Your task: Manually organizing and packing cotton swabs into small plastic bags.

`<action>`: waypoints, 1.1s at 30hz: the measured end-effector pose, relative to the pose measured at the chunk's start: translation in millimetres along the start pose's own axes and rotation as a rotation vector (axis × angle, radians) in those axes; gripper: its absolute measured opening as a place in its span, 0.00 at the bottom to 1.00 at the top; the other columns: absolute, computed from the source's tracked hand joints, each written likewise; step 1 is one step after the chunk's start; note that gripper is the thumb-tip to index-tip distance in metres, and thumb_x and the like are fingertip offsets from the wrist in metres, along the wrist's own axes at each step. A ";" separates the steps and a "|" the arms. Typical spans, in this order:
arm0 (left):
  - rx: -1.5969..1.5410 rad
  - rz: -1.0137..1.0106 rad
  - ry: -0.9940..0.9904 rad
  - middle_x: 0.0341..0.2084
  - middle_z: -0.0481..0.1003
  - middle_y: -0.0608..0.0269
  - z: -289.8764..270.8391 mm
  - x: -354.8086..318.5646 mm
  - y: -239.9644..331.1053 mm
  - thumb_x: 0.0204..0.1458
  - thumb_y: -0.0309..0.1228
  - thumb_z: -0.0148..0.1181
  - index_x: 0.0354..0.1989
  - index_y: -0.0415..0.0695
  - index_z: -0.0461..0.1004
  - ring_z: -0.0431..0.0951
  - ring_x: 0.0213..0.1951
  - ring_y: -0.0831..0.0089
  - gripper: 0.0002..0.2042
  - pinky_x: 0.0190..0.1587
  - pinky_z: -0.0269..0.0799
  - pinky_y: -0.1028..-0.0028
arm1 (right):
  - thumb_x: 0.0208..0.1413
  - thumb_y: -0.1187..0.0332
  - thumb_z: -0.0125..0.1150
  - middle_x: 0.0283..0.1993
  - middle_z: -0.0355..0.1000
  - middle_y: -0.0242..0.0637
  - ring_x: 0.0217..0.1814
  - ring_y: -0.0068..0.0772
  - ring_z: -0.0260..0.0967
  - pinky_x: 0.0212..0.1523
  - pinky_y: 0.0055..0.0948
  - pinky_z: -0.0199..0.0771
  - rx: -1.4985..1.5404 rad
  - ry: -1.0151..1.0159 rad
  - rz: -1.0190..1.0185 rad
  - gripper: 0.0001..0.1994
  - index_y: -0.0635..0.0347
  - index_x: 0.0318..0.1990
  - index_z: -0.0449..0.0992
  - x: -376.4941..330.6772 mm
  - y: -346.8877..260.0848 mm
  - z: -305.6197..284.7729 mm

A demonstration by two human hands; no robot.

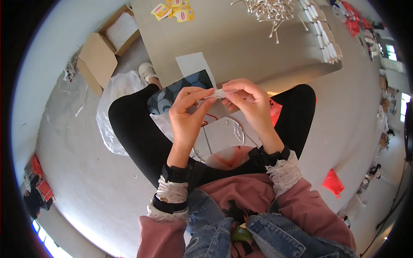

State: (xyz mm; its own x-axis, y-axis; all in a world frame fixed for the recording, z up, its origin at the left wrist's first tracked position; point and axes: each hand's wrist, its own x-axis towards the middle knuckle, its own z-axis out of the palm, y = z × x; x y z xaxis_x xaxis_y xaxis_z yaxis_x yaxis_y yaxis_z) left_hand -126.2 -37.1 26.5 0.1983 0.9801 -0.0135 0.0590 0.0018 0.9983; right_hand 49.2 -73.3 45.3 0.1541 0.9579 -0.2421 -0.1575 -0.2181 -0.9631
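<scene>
My left hand (pixel 186 116) and my right hand (pixel 248 103) meet above my lap, both pinching a small white packet (pixel 218 93) between fingertips. The packet is held level, just in front of the low table's edge. Below my hands, on my lap, lies a clear plastic bag (pixel 223 133) with red print. A dark card with a hexagon pattern (pixel 180 88) rests at the table edge by my left knee. I sit with legs in black trousers spread to both sides.
The grey low table (pixel 241 47) carries a pile of cotton swabs (pixel 269 10), a row of white packets (pixel 325 38), yellow sachets (pixel 174 10) and a white sheet (pixel 193 63). An open cardboard box (pixel 107 47) and a white plastic bag (pixel 114 107) sit left. A red bag (pixel 333 182) lies right.
</scene>
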 end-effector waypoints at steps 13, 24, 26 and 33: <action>0.123 0.172 -0.058 0.35 0.77 0.63 8.1 1.5 8.1 0.45 0.17 0.70 0.36 0.40 0.84 0.77 0.39 0.71 0.10 0.38 0.74 0.76 | 0.54 0.82 0.64 0.49 0.72 0.38 0.46 0.26 0.74 0.44 0.23 0.79 -0.312 -0.059 -0.228 0.06 0.65 0.40 0.80 -2.7 -1.2 -6.7; 0.177 0.345 0.070 0.31 0.76 0.63 14.0 -3.6 -0.5 0.41 0.16 0.71 0.34 0.41 0.83 0.76 0.34 0.68 0.11 0.33 0.72 0.73 | 0.55 0.80 0.64 0.44 0.74 0.37 0.41 0.25 0.74 0.38 0.22 0.76 -0.513 0.032 -0.351 0.03 0.64 0.36 0.79 -8.4 -4.0 4.3; 0.186 0.343 0.071 0.31 0.76 0.62 14.2 -4.4 -1.1 0.41 0.16 0.71 0.34 0.41 0.83 0.76 0.34 0.67 0.11 0.33 0.72 0.73 | 0.55 0.81 0.64 0.44 0.74 0.37 0.41 0.25 0.74 0.39 0.22 0.77 -0.503 0.028 -0.336 0.04 0.64 0.37 0.79 -8.1 -0.8 3.9; 0.217 0.362 0.042 0.32 0.76 0.62 8.9 -10.7 -2.8 0.40 0.15 0.71 0.34 0.41 0.83 0.76 0.34 0.68 0.12 0.33 0.72 0.73 | 0.52 0.82 0.66 0.46 0.75 0.38 0.43 0.29 0.75 0.42 0.24 0.77 -0.346 0.009 -0.281 0.07 0.63 0.38 0.79 -11.4 2.9 -0.4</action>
State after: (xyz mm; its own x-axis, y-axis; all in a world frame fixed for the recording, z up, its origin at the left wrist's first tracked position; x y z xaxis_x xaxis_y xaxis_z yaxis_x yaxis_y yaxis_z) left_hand -119.8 -49.4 23.4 0.2037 0.9173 0.3422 0.1986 -0.3810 0.9030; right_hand 47.4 -84.9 45.3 0.1526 0.9877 0.0347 0.2273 -0.0009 -0.9738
